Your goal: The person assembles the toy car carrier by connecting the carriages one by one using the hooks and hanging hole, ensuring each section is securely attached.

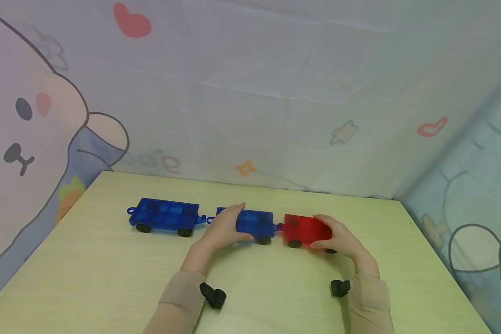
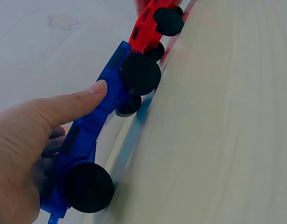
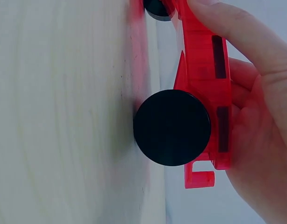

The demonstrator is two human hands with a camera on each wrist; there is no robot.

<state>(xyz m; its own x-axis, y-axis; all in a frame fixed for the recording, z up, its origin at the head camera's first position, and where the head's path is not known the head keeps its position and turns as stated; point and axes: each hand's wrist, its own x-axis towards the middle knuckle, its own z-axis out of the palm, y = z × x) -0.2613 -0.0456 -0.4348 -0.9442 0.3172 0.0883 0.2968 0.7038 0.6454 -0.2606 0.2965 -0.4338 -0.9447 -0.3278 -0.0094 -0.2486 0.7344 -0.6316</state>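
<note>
A red toy train car (image 1: 302, 228) stands on its black wheels at the right end of a row. My right hand (image 1: 339, 237) grips its right part, thumb on the near side. In the middle of the row is a blue toy train car (image 1: 254, 222), which my left hand (image 1: 224, 228) holds around its left half. The red and middle blue cars meet at a small coupling; whether it is hooked cannot be made out. A second blue car (image 1: 167, 214) stands untouched at the left, its hook close to the middle car's ring. In the right wrist view, a red hook (image 3: 199, 179) sticks out from the red car's end.
The row stands on a pale wooden table (image 1: 108, 278), toward its back edge. Behind rises a printed cloth backdrop (image 1: 254, 93), which also closes off both sides. Black mounts (image 1: 213, 295) sit at both sleeves.
</note>
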